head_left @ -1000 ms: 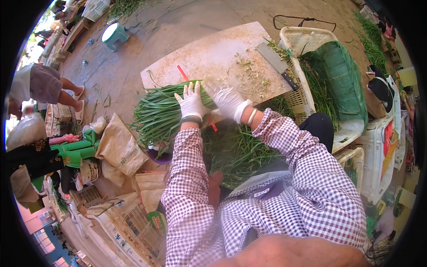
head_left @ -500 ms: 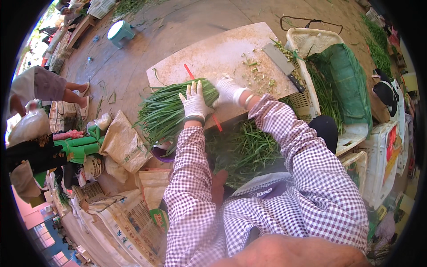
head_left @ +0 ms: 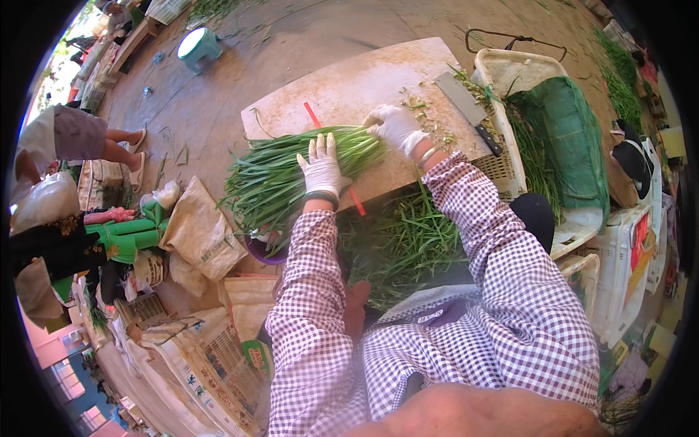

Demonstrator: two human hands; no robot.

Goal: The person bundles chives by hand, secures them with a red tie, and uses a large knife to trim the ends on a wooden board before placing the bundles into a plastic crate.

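Note:
A thick bunch of long green leafy stalks, like garlic chives, lies across the left part of a pale board, its leaves hanging over the left edge. A red strip passes beneath it. My left hand, in a white glove, rests flat on the bunch with fingers spread. At the pale stem ends on the right, my gloved right hand has bent, closed fingers; what they pinch, if anything, is hidden. A cleaver with a black handle lies at the board's right, by chopped stem bits.
A white plastic basket with greens and green cloth stands at right. Loose greens lie below the board. A blue stool stands at the far left, and another person is left. Sacks and crates flank me.
My right hand has moved a little right and up, along the stem ends, which now show longer. My left hand stays on the bunch, its fingers still spread.

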